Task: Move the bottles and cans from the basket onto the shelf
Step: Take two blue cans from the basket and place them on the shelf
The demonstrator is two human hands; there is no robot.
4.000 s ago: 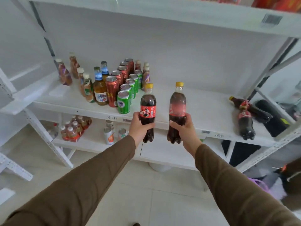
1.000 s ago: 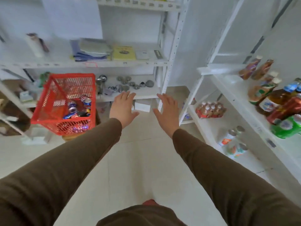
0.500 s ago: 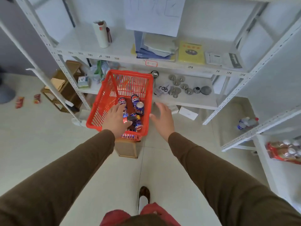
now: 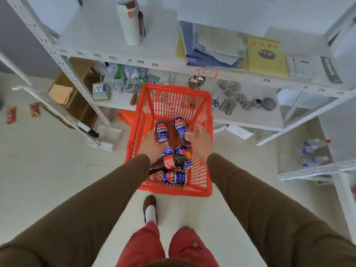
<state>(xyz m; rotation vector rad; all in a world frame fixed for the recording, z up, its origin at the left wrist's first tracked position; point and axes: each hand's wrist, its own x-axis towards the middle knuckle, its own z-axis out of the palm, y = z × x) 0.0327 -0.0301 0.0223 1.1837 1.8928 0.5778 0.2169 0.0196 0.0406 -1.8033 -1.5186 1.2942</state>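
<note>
The red plastic basket (image 4: 209,120) stands on the floor in front of me. It holds several blue cola cans, one lying at the near end (image 4: 174,178), and a dark cola bottle (image 4: 174,161) with a red label on its side. Both my hands are down inside the basket. My left hand (image 4: 148,146) wraps a tilted blue can (image 4: 161,132) on the left. My right hand (image 4: 202,142) closes on another blue can (image 4: 186,140) whose silver rim shows by my fingers. A third can (image 4: 180,125) leans just beyond them. The drinks shelf is out of view.
A white metal shelf unit (image 4: 119,56) stands right behind the basket, holding a white flask (image 4: 131,22), folded papers, a yellow booklet (image 4: 266,54) and small metal pots (image 4: 229,105) lower down. Another rack with water bottles (image 4: 314,145) is at right. My foot (image 4: 150,206) is near the basket.
I have turned away from the drinks shelf, where I held two cola bottles, and stepped to the basket. Both hands, open above it half a second ago, have dropped in among the cans.
</note>
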